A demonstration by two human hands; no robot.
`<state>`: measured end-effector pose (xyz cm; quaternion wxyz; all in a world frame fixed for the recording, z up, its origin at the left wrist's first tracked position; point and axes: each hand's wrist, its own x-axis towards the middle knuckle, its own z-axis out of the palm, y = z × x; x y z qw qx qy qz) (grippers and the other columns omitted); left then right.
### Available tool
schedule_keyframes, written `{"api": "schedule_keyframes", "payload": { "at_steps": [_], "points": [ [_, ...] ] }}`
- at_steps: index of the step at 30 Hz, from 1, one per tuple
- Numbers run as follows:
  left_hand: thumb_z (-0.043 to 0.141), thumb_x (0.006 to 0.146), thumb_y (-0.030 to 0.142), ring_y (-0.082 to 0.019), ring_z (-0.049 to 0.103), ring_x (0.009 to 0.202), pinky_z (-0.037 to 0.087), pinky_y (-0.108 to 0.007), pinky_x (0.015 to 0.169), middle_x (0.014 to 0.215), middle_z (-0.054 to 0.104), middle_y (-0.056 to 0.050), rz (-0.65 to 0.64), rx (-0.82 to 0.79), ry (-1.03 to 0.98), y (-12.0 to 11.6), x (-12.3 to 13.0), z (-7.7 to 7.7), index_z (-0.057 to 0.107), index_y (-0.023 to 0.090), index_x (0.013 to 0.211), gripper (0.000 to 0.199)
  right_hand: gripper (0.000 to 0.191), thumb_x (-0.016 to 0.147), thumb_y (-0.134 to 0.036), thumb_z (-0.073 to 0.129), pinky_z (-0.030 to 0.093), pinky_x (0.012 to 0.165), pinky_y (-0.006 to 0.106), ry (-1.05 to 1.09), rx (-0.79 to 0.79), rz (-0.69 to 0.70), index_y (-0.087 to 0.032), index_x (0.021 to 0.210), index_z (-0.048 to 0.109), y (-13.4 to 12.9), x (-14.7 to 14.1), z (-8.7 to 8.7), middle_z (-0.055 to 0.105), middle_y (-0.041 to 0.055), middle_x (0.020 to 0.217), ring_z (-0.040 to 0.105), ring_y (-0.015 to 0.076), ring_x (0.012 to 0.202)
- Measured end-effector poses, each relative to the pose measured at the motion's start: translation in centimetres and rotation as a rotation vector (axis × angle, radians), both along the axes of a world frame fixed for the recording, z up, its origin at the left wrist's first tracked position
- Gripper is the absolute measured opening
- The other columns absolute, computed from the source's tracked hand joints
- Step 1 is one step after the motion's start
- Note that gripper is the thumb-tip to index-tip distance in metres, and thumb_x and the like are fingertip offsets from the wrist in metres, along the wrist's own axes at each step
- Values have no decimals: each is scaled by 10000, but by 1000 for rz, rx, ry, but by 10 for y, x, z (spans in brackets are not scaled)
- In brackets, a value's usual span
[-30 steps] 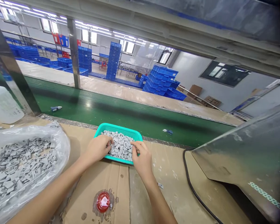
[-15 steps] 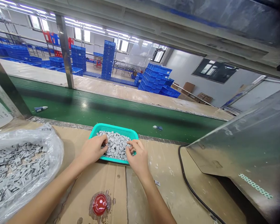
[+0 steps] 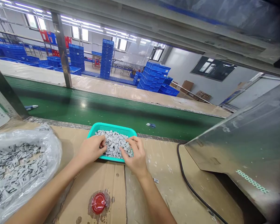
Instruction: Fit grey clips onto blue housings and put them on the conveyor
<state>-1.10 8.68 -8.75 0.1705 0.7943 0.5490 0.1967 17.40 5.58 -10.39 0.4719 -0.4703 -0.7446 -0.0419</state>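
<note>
A turquoise perforated basket sits on the cardboard, filled with small grey plastic parts. Over its left side is my left hand, fingers curled against the thumb; whatever is pinched there is hidden. My right hand reaches over the right rim, thumb and fingers spread apart around the heaped parts. Many similar grey pieces lie in a clear plastic bag at the left. Nearer to me, a round red dish, wet around its edge, rests on the cardboard.
Beyond the basket runs a green conveyor belt carrying blue-and-white items. A black cable and a metal panel bound the right side. One loose grey part lies right of my forearm. Blue crates are stacked behind.
My right thumb and fingers have spread apart and moved slightly left over the parts. My left hand stays curled. The items on the belt have shifted left.
</note>
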Motion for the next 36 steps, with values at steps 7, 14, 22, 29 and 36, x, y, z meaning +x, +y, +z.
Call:
{"api": "schedule_keyframes", "payload": {
  "at_steps": [7,14,22,29,36],
  "points": [
    [420,726,262,-139,456,565,250,-234,486,588,495,24,3,-3,37,0,1,1,347,195,593,166,345,750,-248,598,494,727,346,-4,41,10,-177,1052,448,0,0,-3,393,113,1021,500,203,876],
    [418,734,293,-137,451,555,236,-229,477,581,494,29,11,-11,35,-1,0,1,347,198,599,179,464,701,-368,648,493,736,360,6,23,29,-177,1069,439,-1,3,-3,388,112,1024,507,208,855],
    [420,726,246,-138,454,544,222,-225,474,553,480,38,26,-11,27,0,2,0,377,210,655,91,479,663,-407,668,488,729,358,73,-38,12,-182,1039,477,-1,3,-1,417,99,996,511,207,829],
    [456,773,354,-127,464,512,300,-208,476,532,429,68,-20,-17,-57,3,-3,2,440,244,885,157,208,796,-122,418,467,621,263,195,-99,-61,-167,941,560,1,2,0,470,64,884,515,112,632],
    [420,828,284,-133,548,725,411,-241,651,812,549,0,-208,87,-14,65,60,43,347,192,1161,353,258,777,-93,396,451,575,228,268,-149,-30,-159,875,625,2,6,0,521,46,780,525,120,636]
  ]
}}
